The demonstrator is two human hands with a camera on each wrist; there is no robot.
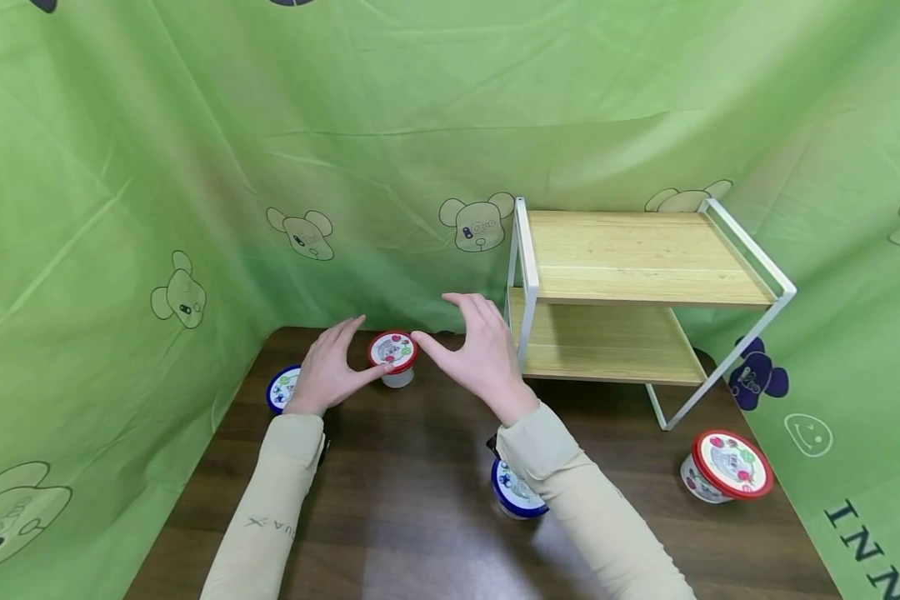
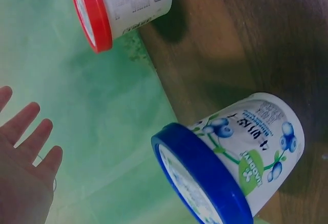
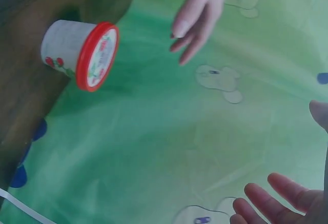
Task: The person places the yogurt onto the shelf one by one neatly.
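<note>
Both hands hover over the back of the dark table, holding nothing. A white tub with a red lid (image 1: pixel 393 350) stands between them in the head view. My left hand (image 1: pixel 327 367), fingers spread, is just left of it, its thumb overlapping the lid's edge. To its right, my right hand (image 1: pixel 483 358) has thumb and fingers apart, the thumb tip by the lid. A blue-lidded tub with blueberries on its side (image 2: pixel 256 147) stands near the left wrist, partly hidden in the head view. Another blue-lidded tub (image 1: pixel 517 490) is partly covered by the right sleeve.
A two-tier wooden shelf with white metal legs (image 1: pixel 615 337) stands at the back right. In front of it, near the table's right edge, is a second red-lidded tub (image 1: pixel 727 467). Green printed cloth (image 1: pixel 390 150) hangs around the table (image 1: pixel 405 517).
</note>
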